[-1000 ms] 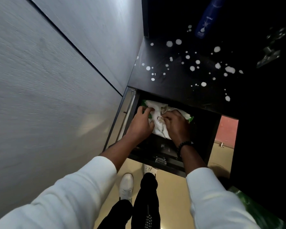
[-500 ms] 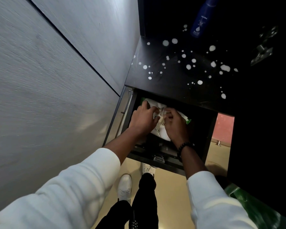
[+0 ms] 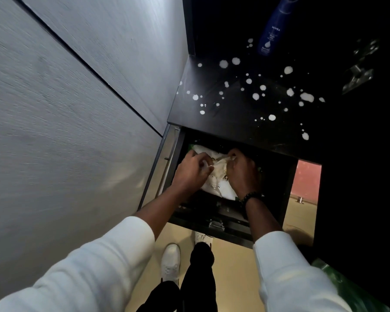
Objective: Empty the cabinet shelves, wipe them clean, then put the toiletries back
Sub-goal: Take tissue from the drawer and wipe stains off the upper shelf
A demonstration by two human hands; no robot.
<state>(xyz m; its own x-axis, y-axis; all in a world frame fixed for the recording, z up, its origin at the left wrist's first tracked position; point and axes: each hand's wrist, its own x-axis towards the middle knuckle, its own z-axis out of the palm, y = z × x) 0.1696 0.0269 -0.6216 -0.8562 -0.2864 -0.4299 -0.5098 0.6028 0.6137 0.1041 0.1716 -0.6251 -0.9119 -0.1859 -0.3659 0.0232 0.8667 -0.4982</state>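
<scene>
Both hands [image 3: 190, 171] [image 3: 242, 171] now tug, seemingly, wipes pack [image 3: 218, 183] in drawer [image 3: 279, 176].

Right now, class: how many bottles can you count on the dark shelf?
1. A blue bottle stands at the back of the splattered dark shelf, above the open drawer. The far right is too dark; more may be hidden there.

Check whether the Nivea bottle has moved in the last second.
No. The bottle stands at the same spot next to the white splashes on the shelf; only the camera shifted slightly.
</scene>
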